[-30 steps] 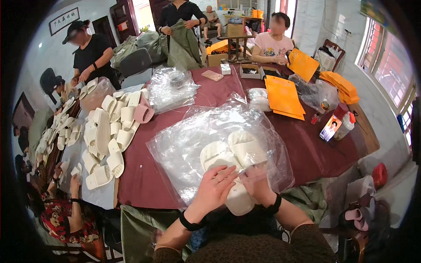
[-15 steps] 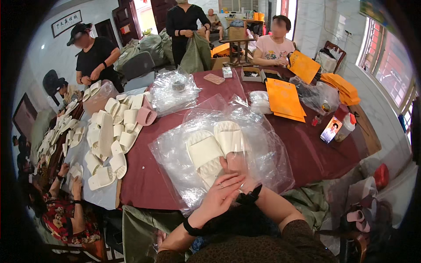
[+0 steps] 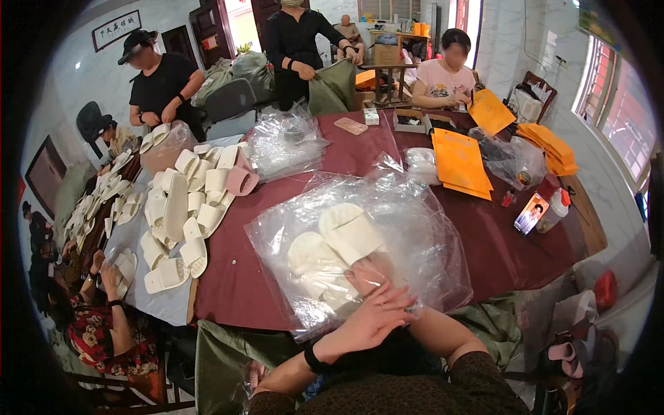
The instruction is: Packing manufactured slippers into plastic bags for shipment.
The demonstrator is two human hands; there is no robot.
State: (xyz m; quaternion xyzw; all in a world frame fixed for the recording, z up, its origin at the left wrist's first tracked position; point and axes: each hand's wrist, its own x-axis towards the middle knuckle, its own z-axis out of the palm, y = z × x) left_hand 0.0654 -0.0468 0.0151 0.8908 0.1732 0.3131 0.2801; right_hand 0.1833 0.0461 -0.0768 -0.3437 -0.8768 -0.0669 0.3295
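The pair of cream slippers (image 3: 335, 242) is now lying fully inside the clear plastic bag (image 3: 360, 242) at centre frame on the maroon table (image 3: 498, 249), having slid in from the mouth. The left hand (image 3: 373, 315) is pressing flat on the bag's near edge, holding nothing. The right hand seems tucked beneath it; its grip is hidden. More slippers (image 3: 180, 207) are lying at left.

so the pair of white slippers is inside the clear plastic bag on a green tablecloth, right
Not quite. The head view shows the pair of white slippers inside the clear plastic bag, but the tablecloth under it is dark red, not green. The left hand rests on the bag's near edge.
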